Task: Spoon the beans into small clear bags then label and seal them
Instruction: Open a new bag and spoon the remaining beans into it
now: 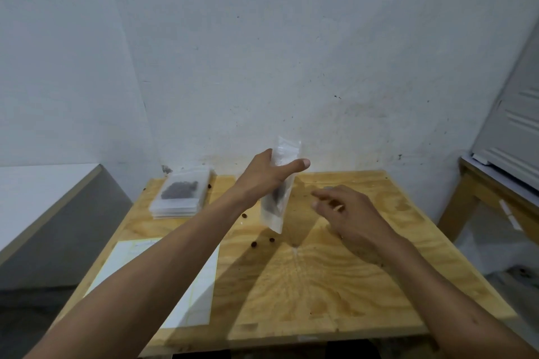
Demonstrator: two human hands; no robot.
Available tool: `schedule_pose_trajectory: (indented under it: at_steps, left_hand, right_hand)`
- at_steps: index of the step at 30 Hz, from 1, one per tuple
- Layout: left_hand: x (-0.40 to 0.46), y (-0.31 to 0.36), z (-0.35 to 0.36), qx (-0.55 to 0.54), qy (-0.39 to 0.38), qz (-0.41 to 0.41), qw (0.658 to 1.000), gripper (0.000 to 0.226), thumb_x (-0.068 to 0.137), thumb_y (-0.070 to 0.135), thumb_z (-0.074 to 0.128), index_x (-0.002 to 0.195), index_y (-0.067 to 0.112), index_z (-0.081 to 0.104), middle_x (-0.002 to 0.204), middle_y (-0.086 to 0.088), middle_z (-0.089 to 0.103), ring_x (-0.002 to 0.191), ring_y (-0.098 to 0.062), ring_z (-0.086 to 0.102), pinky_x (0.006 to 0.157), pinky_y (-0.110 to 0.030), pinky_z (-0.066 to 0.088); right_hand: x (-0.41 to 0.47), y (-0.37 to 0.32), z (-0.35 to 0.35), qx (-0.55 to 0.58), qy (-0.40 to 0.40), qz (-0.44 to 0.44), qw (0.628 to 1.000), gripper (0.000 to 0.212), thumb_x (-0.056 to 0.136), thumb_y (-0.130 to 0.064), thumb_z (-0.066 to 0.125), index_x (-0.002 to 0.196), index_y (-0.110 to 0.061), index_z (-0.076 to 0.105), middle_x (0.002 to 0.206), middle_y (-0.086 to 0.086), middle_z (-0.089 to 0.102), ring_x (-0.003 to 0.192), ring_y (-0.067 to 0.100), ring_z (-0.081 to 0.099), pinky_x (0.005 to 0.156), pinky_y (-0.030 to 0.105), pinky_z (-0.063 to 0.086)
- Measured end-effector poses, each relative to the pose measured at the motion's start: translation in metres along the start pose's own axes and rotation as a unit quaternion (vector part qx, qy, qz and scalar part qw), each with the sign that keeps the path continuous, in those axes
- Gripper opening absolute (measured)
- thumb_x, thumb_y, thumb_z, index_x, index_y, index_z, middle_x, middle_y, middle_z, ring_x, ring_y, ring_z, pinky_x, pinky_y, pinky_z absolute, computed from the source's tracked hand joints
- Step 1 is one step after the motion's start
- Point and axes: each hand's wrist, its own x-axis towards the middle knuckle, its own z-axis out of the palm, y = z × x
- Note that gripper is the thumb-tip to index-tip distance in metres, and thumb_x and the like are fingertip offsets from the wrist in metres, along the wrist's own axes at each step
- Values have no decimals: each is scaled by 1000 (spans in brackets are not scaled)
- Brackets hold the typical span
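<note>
Bag (pixel 278 183) held upright in the air by left hand (pixel 264 176), above the middle of the plywood table (pixel 335 271). Thumb lies across the near face of the bag, the other fingers are behind it: a pinch grip on the upper half. A dark clump, presumably beans, shows through the plastic in the lower half; the top edge stands free above the thumb, and whether it is sealed cannot be told. No label visible on this bag.

Right hand (pixel 347 213) at 3 o'clock from the bag, close but apart from it, fingers loosely spread and motion-blurred; something small may sit at the fingertips, too blurred to say. Treated as empty.

Stack of bags (pixel 180 195) at 10 o'clock on the table, near the wall; the top one lies flat with dark beans inside. White sheet (pixel 186 280) with faint yellow lines at 7 o'clock, probably the label sheet, partly hidden under the left forearm. Loose beans (pixel 254 244) scattered at 6 o'clock below the held bag, a few more near the stack.

No spoon or bean container in view.

Judgement: task is part-way. At least one filled bag is laid aside. Bag in hand appears filled; labelling and sealing probably remain. Spilled beans to be collected.
</note>
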Motion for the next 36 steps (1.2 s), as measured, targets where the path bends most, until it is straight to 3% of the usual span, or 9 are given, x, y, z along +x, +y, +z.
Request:
schedule_pose_trajectory:
  at_steps: [2, 4, 9, 11, 13, 16, 21, 28, 36]
  left_hand:
    - [0, 2, 3, -29, 6, -11, 999, 69, 71, 70, 79, 111, 17, 63, 103, 1, 71, 94, -17, 69, 78, -34, 56]
    - [-3, 7, 3, -54, 16, -26, 998, 71, 72, 68, 80, 116, 17, 60, 101, 6, 66, 89, -9, 65, 69, -25, 47]
    - [-8, 5, -15, -114, 47, -34, 992, 71, 80, 64, 75, 133, 19, 60, 121, 6, 65, 113, -15, 61, 87, -29, 45]
    - [-7, 0, -27, -163, 73, -27, 984, 52, 85, 45, 80, 124, 13, 69, 117, -3, 73, 101, -17, 67, 83, -31, 49]
    - [-7, -2, -38, -207, 83, -31, 974, 35, 88, 28, 80, 114, 6, 72, 109, -11, 77, 82, -20, 69, 73, -32, 54]
    - [-11, 1, -46, -217, 73, -29, 973, 23, 88, 20, 80, 103, 3, 75, 91, -9, 78, 70, -20, 68, 65, -28, 58]
    - [-19, 7, -49, -181, 78, -16, 980, 12, 88, 14, 78, 91, 3, 78, 79, -7, 75, 61, -18, 63, 61, -29, 56]
    - [-26, 14, -51, -121, 120, 12, 985, 9, 83, 1, 71, 77, -1, 77, 71, -27, 68, 52, -25, 55, 50, -26, 47]
    - [-25, 9, -57, -104, 130, 19, 986, 18, 86, 8, 69, 73, -3, 74, 71, -31, 67, 53, -24, 56, 56, -29, 48]
  right_hand:
    - [5, -27, 7, 100, -53, 5, 994, 44, 88, -60, 67, 126, -37, 69, 117, -18, 70, 101, -3, 66, 90, 24, 54]
    - [11, -43, 19, 143, -79, 13, 986, 42, 86, -54, 74, 121, -32, 69, 111, -14, 74, 99, 0, 70, 90, 26, 56]
    - [22, -47, 32, 245, -36, 75, 966, 18, 88, -9, 72, 105, -14, 75, 99, 3, 80, 96, 23, 76, 90, 46, 60]
    - [24, -48, 29, 301, -56, 106, 946, 19, 87, 1, 72, 104, -7, 76, 97, 9, 80, 94, 30, 76, 86, 43, 60]
    - [25, -50, 26, 317, -68, 115, 939, 19, 85, -1, 76, 103, -8, 76, 95, 9, 80, 90, 28, 76, 80, 39, 60]
    - [27, -61, 22, 339, -32, 105, 934, 22, 85, -12, 80, 106, -11, 75, 95, 3, 80, 85, 21, 77, 69, 28, 60]
    - [45, -81, 3, 361, 70, 83, 926, 39, 81, -23, 85, 116, -14, 70, 103, 5, 76, 87, 18, 75, 72, 28, 59]
    - [57, -96, 1, 234, -14, 38, 971, 12, 82, -25, 85, 92, -20, 79, 78, -13, 76, 66, -5, 68, 56, 9, 50]
    - [64, -105, 9, 240, -31, 44, 969, 17, 85, -23, 82, 89, -7, 79, 80, 3, 76, 64, 5, 68, 55, 13, 51]
